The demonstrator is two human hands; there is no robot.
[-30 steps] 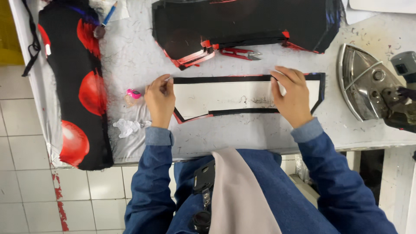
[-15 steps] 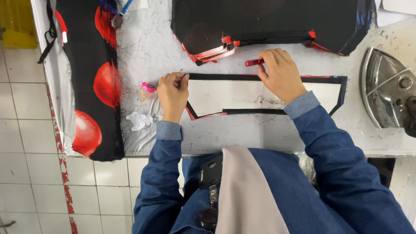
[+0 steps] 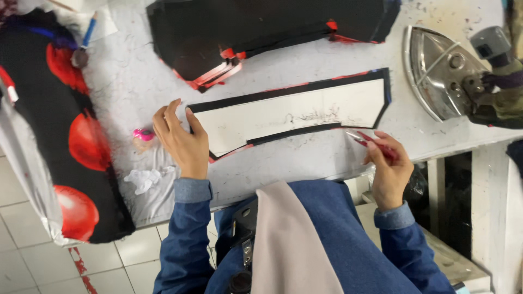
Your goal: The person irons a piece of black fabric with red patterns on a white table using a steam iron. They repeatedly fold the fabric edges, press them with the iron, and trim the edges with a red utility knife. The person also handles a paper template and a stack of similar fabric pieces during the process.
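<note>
Resting on the white worktable [image 3: 305, 158], the left hand [image 3: 182, 142] lies with fingers loosely spread, its fingertips at the left end of a long white pattern piece [image 3: 294, 115]. That piece lies flat on a slightly larger black fabric panel [image 3: 283, 93], whose black border shows all round it, with a red edge along parts. The right hand [image 3: 388, 166] is off the panel, near the table's front edge, pinching a small red-handled tool [image 3: 370, 142] between thumb and fingers; its metal tip points toward the panel's lower right corner without touching it. A stack of black and red cut fabric pieces [image 3: 261, 30] sits beyond the panel. An iron [image 3: 444, 71] rests at far right, sole plate tilted up. Black cloth with red circles [image 3: 65, 130] drapes the table's left end, with a small pink object [image 3: 143, 134] just beside the left hand.
</note>
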